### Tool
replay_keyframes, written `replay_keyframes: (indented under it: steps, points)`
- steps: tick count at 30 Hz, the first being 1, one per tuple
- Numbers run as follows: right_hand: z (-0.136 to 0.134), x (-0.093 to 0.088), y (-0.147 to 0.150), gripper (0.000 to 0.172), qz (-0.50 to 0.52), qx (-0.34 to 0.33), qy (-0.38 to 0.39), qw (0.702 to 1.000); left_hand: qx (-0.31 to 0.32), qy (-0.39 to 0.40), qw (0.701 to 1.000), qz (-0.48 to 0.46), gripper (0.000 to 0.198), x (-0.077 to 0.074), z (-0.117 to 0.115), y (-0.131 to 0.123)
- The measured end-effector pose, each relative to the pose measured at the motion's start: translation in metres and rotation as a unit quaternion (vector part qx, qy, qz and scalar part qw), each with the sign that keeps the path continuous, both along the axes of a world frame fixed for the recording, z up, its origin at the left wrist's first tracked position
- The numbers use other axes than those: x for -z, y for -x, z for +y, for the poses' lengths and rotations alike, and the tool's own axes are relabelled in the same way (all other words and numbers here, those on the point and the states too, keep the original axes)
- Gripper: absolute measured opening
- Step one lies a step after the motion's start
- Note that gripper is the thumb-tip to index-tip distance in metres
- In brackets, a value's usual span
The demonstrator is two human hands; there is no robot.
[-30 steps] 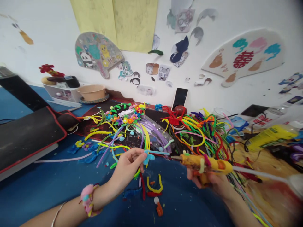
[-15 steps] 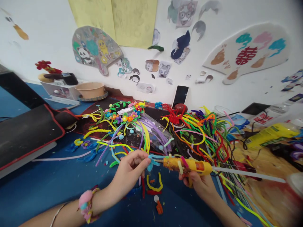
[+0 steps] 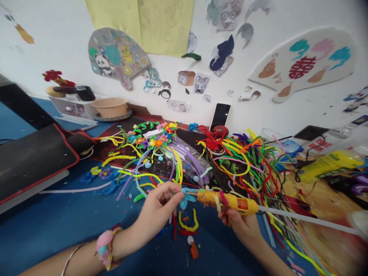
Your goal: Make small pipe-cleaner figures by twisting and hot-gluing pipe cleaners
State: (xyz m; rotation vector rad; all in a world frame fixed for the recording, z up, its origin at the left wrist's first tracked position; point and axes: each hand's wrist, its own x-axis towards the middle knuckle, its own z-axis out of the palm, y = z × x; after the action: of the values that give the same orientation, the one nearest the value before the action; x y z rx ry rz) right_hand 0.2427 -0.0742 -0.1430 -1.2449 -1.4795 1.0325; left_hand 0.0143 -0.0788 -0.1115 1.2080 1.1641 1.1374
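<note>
craft workspace, seemingly | glue gun (image 3: 235,203) | pipe cleaners (image 3: 237,148) | wall cutouts (image 3: 186,78)

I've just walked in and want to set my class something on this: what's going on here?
A person's left hand pinches a small blue fuzzy piece. The right hand holds a yellow glue gun, its tip right at that piece; whether glue is coming out can't be seen. A white stick trails from the gun's back. Beyond the hands lie colourful flowers and loose pipe cleaners, and a phone stands by the wall.
</note>
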Motion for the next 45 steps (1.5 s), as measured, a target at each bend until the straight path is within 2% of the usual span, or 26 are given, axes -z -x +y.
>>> replay_keyframes:
  steps: [15,21,33,45]
  points:
    - [-0.001,-0.006,0.006,0.042,0.004,0.011,0.009,1.0,-0.002,-0.014,1.0,0.009,0.018,0.001,-0.002,0.0]
    - [0.0,-0.003,0.004,0.042,0.011,0.013,0.01,1.0,0.0,-0.019,1.0,0.021,0.017,0.003,-0.002,0.0]
    - [0.007,0.01,-0.007,0.044,-0.009,-0.042,-0.015,0.999,0.003,-0.023,0.999,0.024,0.016,0.002,-0.003,0.001]
    - [0.006,0.008,-0.008,0.041,-0.011,-0.054,-0.028,0.998,0.003,-0.028,0.999,0.035,0.017,0.005,-0.004,0.002]
